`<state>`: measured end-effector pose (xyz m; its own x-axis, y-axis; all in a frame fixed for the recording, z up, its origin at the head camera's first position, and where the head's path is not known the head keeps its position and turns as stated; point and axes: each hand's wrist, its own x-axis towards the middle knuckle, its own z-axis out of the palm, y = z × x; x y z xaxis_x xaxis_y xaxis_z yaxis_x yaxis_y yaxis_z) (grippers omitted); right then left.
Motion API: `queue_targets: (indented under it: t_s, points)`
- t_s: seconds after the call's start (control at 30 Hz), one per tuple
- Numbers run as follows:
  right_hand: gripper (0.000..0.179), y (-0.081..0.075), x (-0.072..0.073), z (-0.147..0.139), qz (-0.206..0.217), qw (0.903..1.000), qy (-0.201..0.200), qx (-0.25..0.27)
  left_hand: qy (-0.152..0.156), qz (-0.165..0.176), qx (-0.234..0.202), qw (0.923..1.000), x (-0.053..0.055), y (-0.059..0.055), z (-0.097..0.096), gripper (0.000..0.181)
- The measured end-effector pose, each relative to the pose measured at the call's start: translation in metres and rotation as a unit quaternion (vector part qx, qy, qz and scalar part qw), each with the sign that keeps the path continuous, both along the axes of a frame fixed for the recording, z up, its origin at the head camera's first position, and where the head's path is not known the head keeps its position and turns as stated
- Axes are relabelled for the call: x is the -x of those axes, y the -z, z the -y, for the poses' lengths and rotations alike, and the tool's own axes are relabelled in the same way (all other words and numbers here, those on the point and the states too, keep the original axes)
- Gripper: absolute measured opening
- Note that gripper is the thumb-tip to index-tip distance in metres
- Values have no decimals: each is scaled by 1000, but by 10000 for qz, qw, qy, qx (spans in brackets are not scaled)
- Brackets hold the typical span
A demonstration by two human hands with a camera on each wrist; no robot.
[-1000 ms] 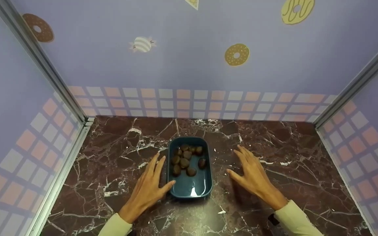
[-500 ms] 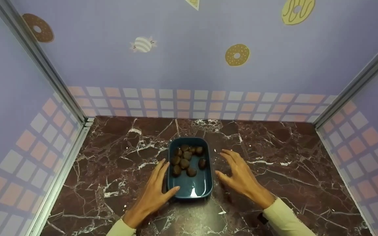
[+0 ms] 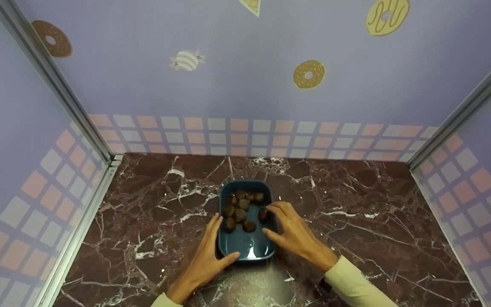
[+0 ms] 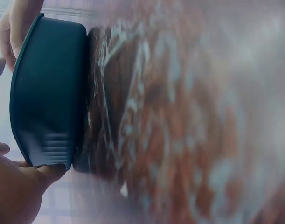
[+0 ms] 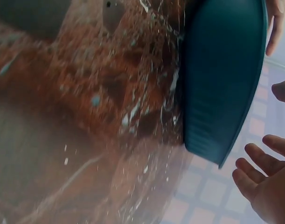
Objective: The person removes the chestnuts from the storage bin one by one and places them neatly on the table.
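A dark teal rectangular tray (image 3: 245, 249) holds several brown, rounded things that look like chestnuts (image 3: 240, 214), mostly gathered at its far and left parts. One of these, a darker chestnut (image 3: 263, 215), lies apart by the right wall. Along the tray's left side is my left hand (image 3: 205, 258), its fingers fairly straight and its thumb at the near left corner. The left wrist view shows fingertips touching the tray wall (image 4: 53, 79). Over the right rim reaches my right hand (image 3: 298, 236), fingertips close to the darker chestnut; the right wrist view shows the fingers spread and holding nothing.
The tray stands on a dark red marbled tabletop (image 3: 151, 204) with white veins and small pale specks. A lilac back wall (image 3: 245, 76) and side walls enclose it, with metal rails (image 3: 79, 111) at the corners.
My right hand has moved left from the open tabletop to over the tray's right rim. My left hand has shifted slightly right and nearer to me, along the tray's side. The chestnuts stay put.
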<state>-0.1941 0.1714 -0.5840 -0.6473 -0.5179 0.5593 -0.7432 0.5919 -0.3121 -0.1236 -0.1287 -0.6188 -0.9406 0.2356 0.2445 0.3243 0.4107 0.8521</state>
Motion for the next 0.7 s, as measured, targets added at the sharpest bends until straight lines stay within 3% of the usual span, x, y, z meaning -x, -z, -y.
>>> queue_targets:
  t_s: [0.17,0.47,0.7]
  points:
    - [59,4,4,11,12,9997,-221,-59,72,90,-297,9995,-1,3,-3,112]
    - [50,5,7,23,830,9939,-199,-705,59,376,-367,9986,-3,8,-5,119]
    - [50,8,13,30,834,9935,-179,-758,85,683,-512,9963,-2,11,-7,125]
